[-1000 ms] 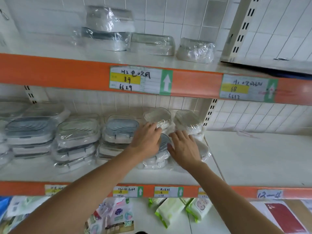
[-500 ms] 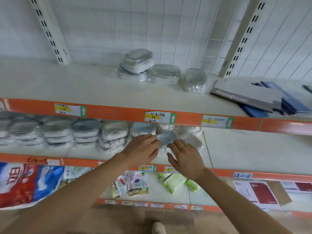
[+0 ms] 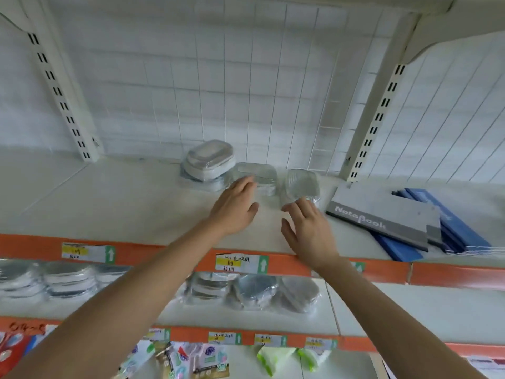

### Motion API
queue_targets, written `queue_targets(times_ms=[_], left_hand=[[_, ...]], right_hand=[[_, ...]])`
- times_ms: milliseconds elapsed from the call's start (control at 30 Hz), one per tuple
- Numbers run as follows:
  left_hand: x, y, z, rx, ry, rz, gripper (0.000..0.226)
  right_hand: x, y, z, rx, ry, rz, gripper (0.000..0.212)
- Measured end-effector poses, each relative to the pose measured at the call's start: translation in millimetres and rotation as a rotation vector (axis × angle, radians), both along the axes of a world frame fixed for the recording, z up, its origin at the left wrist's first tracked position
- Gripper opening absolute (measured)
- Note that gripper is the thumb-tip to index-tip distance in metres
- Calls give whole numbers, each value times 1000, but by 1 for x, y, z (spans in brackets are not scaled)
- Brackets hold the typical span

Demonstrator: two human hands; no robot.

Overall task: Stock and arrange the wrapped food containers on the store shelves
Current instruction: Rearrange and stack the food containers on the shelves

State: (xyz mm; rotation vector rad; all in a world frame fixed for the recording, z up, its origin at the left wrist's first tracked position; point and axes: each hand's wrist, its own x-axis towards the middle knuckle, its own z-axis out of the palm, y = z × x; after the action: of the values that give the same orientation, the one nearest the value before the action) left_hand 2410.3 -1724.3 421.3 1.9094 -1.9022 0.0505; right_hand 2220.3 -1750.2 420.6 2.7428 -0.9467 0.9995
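- Packets, bottom shelf, 6 o'clock: printed pouches and green-and-white wrapped packs lying below an orange shelf edge with small price tags.
- Forearms: both bare, rising from the lower corners toward the upper shelf.
- Wrapped containers, middle shelf: film-wrapped stacks in a row from 9 o'clock to just right of centre; lids grey or clear, detail blurred.
- Price label, upper shelf's orange front strip, centre: white and yellow with handwriting and a green arrow; a similar label sits at 9 o'clock.
- Right hand: open, fingers spread and slightly bent, palm down above the upper shelf; fingertips just beside the front edge of the right-most container; contact cannot be told.
- Left hand: open, fingers extended, holding nothing; fingertips at the front edge of the middle container, contact uncertain.
- Notebooks, upper shelf, 3 o'clock: grey cover marked "Notebook" lying on blue ones, fanned out.
- Right-most container: clear, film-wrapped, just right of the middle one.
- Middle container: clear, wrapped, flat on the shelf.
- Stacked containers, 12 o'clock: a white-and-grey one tilted on top of another, touching the middle container's left side, near the tiled back wall.
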Motion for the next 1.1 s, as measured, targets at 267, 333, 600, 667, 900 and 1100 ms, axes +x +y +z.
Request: queue_targets(times_ms=[267, 333, 600, 667, 900, 1100], left_hand=[[0, -65, -4, 297, -265, 256, 66], [-7, -57, -5, 174, -334, 229, 60], [-7, 5, -3, -23, -452, 147, 43], [1, 19, 1, -6, -399, 147, 42], [45, 58, 4, 80, -154, 198, 51], [66, 51, 3, 194, -151, 211, 57]], right_hand=[[0, -73, -4, 261, 350, -311, 59], [3, -74, -5, 291, 350, -333, 59], [20, -39, -1, 303, 264, -388, 52], [24, -27, 1, 300, 243, -384, 47], [29, -18, 20, 388, 308, -261, 49], [61, -42, 13, 501, 422, -369, 92]])
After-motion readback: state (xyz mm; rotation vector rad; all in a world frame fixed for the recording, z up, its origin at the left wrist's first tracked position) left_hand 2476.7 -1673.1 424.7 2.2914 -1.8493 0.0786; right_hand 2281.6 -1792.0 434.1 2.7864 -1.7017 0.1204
